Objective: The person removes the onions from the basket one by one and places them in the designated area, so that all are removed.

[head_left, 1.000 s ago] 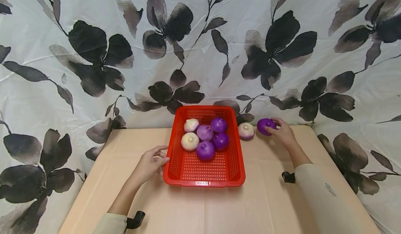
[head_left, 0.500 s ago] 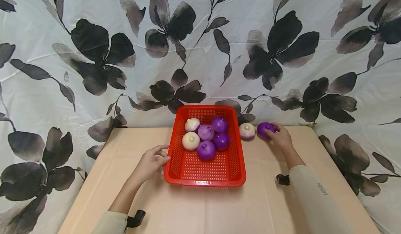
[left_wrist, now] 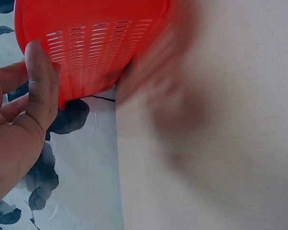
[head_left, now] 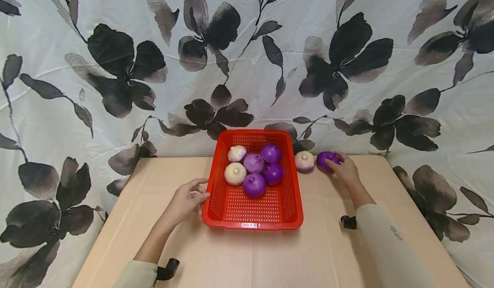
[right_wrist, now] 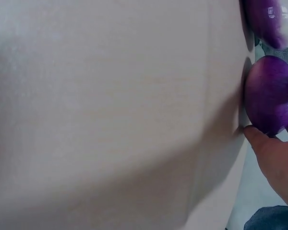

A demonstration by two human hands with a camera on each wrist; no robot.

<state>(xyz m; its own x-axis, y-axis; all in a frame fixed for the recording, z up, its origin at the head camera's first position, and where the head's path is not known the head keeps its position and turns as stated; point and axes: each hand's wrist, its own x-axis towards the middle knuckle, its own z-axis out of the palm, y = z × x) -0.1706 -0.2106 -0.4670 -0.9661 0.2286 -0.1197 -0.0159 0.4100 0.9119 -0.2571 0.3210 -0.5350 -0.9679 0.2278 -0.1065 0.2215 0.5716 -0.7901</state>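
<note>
My left hand (head_left: 188,199) is at the left rim of a red plastic basket (head_left: 251,226), thumb and fingers pinching its edge; the left wrist view shows the thumb over the lip. Several onions lie in the basket, among them a pale one (head_left: 234,174) and a deep purple one (head_left: 272,173). To the basket's right, my right hand (head_left: 347,170) holds a purple onion (head_left: 325,161) at the back edge of the table. Thumb and fingers grip its right side, and part of it is hidden by them. Beside it sits a white-and-purple onion (head_left: 305,162).
The pale wooden table (head_left: 247,258) ends just behind the basket and the two onions outside it. A white cloth with dark flowers (head_left: 270,86) hangs behind it. Black wrist cameras (head_left: 167,269) are strapped at both sleeves.
My right hand has brought the purple onion slightly down and toward the table, close to the white-and-purple onion, then stayed still over the last half second. The left hand stays at the basket's rim.
</note>
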